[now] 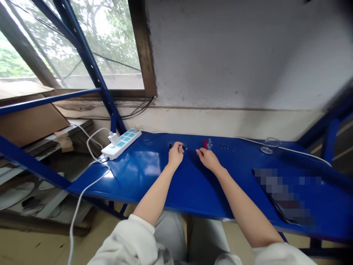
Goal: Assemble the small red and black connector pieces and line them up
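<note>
My left hand [175,155] is over the blue table [190,193], fingers closed on a short dark pen-like piece [183,147] with a paler tip that points right. Another small black piece [170,145] shows just beside that hand's left edge. To the right, my right hand [209,159] has thumb and fingers drawn together; whatever may be between them is too small to make out. Right behind its fingers are red pieces [204,143] and clear plastic tubes [209,144]. Several tiny dark parts [225,146] lie farther right on the table.
A white power strip [121,144] with a plugged-in adapter [113,138] sits at the table's left end, its cable hanging over the edge. Clear round lids [266,149] lie at the back right, near a white cable. A dark flat packet [286,197], partly pixelated, lies front right.
</note>
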Tool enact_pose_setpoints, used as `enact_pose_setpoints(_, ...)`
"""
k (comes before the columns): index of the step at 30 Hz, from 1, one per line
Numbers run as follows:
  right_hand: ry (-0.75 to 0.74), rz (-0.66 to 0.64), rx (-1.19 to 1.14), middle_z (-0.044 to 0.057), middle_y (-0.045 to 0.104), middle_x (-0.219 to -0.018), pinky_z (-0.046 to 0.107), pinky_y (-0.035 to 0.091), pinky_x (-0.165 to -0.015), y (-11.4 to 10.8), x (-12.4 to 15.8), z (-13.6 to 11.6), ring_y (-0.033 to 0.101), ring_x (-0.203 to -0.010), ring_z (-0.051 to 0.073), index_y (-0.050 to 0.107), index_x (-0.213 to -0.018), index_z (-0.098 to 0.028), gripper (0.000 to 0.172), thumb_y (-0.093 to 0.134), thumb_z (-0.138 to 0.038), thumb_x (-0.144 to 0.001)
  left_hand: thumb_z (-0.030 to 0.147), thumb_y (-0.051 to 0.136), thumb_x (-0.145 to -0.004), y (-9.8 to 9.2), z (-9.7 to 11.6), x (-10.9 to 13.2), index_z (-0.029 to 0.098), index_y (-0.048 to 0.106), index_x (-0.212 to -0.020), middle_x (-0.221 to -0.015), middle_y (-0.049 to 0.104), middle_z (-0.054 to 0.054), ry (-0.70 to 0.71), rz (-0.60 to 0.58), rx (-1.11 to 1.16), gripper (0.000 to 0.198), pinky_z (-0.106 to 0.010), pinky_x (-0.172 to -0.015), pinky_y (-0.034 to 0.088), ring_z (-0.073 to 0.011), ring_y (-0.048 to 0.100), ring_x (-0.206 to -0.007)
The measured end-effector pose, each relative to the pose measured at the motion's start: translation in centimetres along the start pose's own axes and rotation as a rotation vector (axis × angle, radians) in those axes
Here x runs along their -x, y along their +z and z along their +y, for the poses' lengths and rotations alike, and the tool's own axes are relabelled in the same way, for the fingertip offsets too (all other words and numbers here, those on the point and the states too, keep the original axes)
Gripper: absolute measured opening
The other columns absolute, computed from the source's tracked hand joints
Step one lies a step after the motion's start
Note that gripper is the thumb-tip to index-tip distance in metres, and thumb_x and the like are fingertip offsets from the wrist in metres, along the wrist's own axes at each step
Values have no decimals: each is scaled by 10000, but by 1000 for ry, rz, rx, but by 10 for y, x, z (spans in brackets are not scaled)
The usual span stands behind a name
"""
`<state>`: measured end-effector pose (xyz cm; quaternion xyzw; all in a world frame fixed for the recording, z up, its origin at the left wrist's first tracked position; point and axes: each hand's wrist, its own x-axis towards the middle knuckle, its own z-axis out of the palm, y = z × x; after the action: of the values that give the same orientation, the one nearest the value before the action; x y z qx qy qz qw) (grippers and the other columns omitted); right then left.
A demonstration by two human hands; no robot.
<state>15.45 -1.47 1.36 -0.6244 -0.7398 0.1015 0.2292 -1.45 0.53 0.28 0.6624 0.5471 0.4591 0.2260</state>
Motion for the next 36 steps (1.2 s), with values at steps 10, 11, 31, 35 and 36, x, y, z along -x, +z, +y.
enact_pose_setpoints(10, 49, 18, -711, -42, 406, -447, 211, 336, -456, 10, -2, -11, 405, -412, 95, 409, -623, -204, 453, 271, -588, -819, 288, 423, -832, 16, 16, 9, 161, 455, -968, -687, 556, 18, -75, -205, 657, 189, -172, -396, 368, -37, 479, -366)
enact_pose_setpoints(11, 57, 16, -778, -51, 383, -433, 208, 315, -430, 10, -2, -12, 376, -393, 88, 404, -616, -204, 449, 303, -600, -804, 287, 421, -833, 14, 17, 9, 161, 454, -969, -687, 555, 19, -78, -202, 663, 188, -167, -390, 361, -36, 480, -365)
enact_pose_setpoints(31, -51, 100, -905, -49, 397, -433, 211, 292, -434, 11, 0, -14, 358, -410, 74, 431, -601, -188, 411, 394, -548, -797, 449, 346, -844, 17, 12, 10, 180, 406, -790, -535, 494, 62, -81, -194, 565, 281, -154, -348, 297, -50, 453, -319)
enact_pose_setpoints(35, -57, 100, -878, -49, 403, -445, 211, 301, -448, 13, 0, -15, 361, -417, 74, 429, -605, -188, 409, 386, -544, -803, 506, 338, -828, 15, 13, 12, 168, 409, -674, -487, 485, 49, -103, -166, 532, 378, -168, -361, 313, -54, 441, -319)
enact_pose_setpoints(36, -61, 94, -882, -50, 398, -446, 211, 300, -447, 13, 0, -15, 359, -417, 74, 428, -607, -189, 407, 386, -544, -803, 510, 346, -823, 14, 13, 12, 166, 414, -657, -471, 480, 46, -114, -152, 539, 388, -172, -363, 316, -56, 435, -319)
